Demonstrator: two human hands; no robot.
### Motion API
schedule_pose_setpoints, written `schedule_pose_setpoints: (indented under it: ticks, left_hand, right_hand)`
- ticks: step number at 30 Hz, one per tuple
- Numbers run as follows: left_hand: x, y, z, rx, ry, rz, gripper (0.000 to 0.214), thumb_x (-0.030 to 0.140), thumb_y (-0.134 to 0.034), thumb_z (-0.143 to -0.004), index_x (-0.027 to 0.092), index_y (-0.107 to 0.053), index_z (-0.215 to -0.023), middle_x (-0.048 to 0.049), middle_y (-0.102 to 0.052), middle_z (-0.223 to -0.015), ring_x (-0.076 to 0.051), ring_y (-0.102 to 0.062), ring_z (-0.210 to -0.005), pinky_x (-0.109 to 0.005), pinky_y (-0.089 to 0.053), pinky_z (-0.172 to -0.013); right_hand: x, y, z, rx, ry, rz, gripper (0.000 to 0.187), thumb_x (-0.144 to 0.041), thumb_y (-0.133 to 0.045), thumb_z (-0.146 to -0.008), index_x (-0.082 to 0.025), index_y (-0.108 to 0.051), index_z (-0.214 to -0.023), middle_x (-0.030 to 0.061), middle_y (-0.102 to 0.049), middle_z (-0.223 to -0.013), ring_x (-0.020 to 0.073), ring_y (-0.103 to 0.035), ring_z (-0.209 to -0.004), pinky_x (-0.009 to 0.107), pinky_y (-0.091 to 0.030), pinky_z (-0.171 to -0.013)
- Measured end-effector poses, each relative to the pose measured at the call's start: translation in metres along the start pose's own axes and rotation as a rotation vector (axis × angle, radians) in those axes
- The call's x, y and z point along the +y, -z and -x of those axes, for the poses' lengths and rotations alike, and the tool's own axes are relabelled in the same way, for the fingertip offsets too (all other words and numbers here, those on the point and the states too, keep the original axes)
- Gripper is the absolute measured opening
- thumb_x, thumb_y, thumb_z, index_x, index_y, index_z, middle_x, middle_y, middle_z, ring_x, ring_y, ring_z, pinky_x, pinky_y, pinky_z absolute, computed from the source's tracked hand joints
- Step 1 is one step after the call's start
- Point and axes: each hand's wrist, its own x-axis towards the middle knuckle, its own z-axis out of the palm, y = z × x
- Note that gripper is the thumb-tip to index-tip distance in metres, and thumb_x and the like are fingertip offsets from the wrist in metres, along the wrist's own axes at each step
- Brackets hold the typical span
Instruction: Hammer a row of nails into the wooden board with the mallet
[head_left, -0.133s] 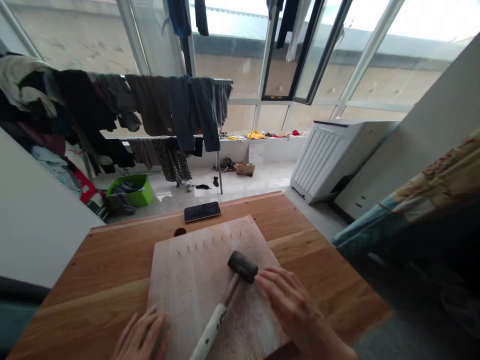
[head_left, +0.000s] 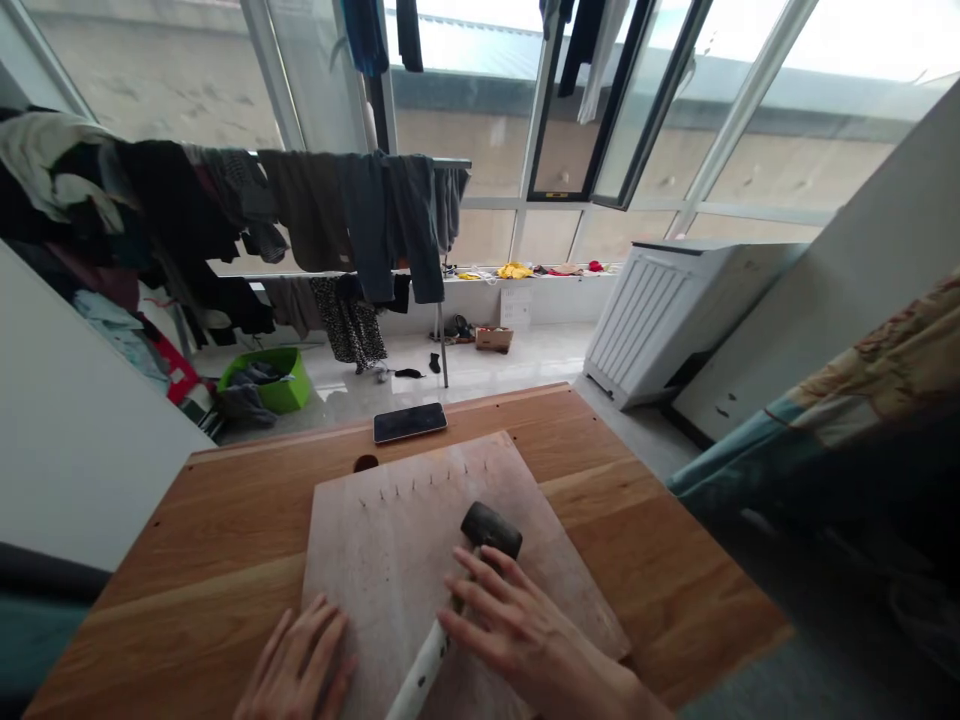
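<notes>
A pale wooden board [head_left: 375, 560] lies on the table, with a row of several upright nails [head_left: 431, 480] near its far edge. On the board rests a mallet [head_left: 491, 530] with a black head and a partly white handle. My right hand [head_left: 517, 620] reaches over the handle just below the head, its fingers stretched and spread. Whether the fingertips touch the handle I cannot tell. My left hand [head_left: 300, 660] lies flat at the board's left edge with its fingers extended.
A dark phone [head_left: 410, 423] and a small round brown thing [head_left: 366, 463] lie on the wooden table [head_left: 210, 560] beyond the board. Past its far edge are a clothes rack with laundry [head_left: 390, 220], a green tub [head_left: 289, 385] and a white appliance [head_left: 645, 310]. A curtain [head_left: 825, 400] hangs at right.
My right hand has moved left from beside the mallet's head to over its handle. My left hand and the mallet stay in place on the board.
</notes>
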Motion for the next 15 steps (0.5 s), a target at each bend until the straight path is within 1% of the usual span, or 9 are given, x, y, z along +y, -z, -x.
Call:
schedule_pose_setpoints:
  ticks: [3,4,6,8,11,13,15]
  left_hand:
    - [0.0,-0.001,-0.009,0.006,0.012,0.048,0.036,0.045,-0.047,-0.098,0.027,-0.062,-0.125,-0.0037,-0.072,-0.124,-0.023,-0.068,-0.113,-0.035,-0.054,-0.099]
    - [-0.001,-0.002,-0.012,0.016,0.034,0.067,0.035,0.045,-0.048,-0.098,0.027,-0.063,-0.124,-0.0039,-0.072,-0.122,-0.023,-0.069,-0.112,-0.035,-0.055,-0.097]
    - [-0.005,-0.004,-0.02,0.026,0.113,0.113,0.032,0.043,-0.048,-0.098,0.027,-0.063,-0.122,-0.0041,-0.073,-0.118,-0.023,-0.07,-0.107,-0.035,-0.057,-0.092]
    - [-0.009,-0.006,-0.033,0.003,0.208,0.187,0.031,0.041,-0.046,-0.099,0.027,-0.063,-0.121,-0.0038,-0.072,-0.116,-0.023,-0.07,-0.104,-0.034,-0.058,-0.088]
    - [-0.018,-0.012,-0.059,-0.05,0.358,0.369,0.031,0.04,-0.045,-0.099,0.025,-0.062,-0.121,-0.004,-0.07,-0.114,-0.02,-0.072,-0.093,-0.031,-0.059,-0.082]
    - [-0.025,-0.02,-0.079,-0.076,0.448,0.498,0.035,0.044,-0.047,-0.097,0.023,-0.061,-0.122,-0.004,-0.07,-0.106,-0.018,-0.072,-0.081,-0.03,-0.059,-0.076]
    - [-0.031,-0.03,-0.097,-0.121,0.511,0.601,0.041,0.048,-0.05,-0.095,0.021,-0.061,-0.124,-0.0027,-0.072,-0.094,-0.017,-0.069,-0.071,-0.03,-0.059,-0.073]
  right_hand:
    - [0.001,-0.011,-0.013,-0.019,-0.007,-0.018,0.032,-0.02,-0.055,-0.1,-0.023,-0.059,-0.131,0.0066,-0.069,-0.123,0.0245,-0.054,-0.129,0.043,-0.044,-0.111]
    - [0.005,-0.013,-0.012,-0.023,-0.012,-0.027,0.029,-0.02,-0.056,-0.1,-0.023,-0.061,-0.128,0.0056,-0.07,-0.118,0.023,-0.058,-0.124,0.041,-0.045,-0.109]
    - [0.017,-0.013,-0.007,-0.019,-0.018,-0.044,0.025,-0.019,-0.059,-0.098,-0.024,-0.063,-0.123,0.0045,-0.07,-0.116,0.0213,-0.06,-0.118,0.039,-0.046,-0.107]
    - [0.03,-0.007,0.001,0.013,-0.062,-0.042,0.027,-0.014,-0.061,-0.096,-0.024,-0.064,-0.121,0.0047,-0.07,-0.117,0.0216,-0.061,-0.118,0.039,-0.046,-0.107]
    - [0.046,0.007,0.013,0.021,-0.175,-0.039,0.036,-0.003,-0.058,-0.092,-0.024,-0.066,-0.12,0.0057,-0.07,-0.121,0.0236,-0.058,-0.123,0.041,-0.046,-0.108]
    - [0.054,0.017,0.017,0.005,-0.228,-0.07,0.04,0.001,-0.057,-0.089,-0.023,-0.066,-0.12,0.0059,-0.07,-0.122,0.025,-0.056,-0.126,0.042,-0.046,-0.108]
    - [0.062,0.025,0.012,0.022,-0.28,-0.113,0.042,0.002,-0.055,-0.088,-0.022,-0.066,-0.121,0.0067,-0.069,-0.121,0.0247,-0.057,-0.122,0.04,-0.049,-0.105]
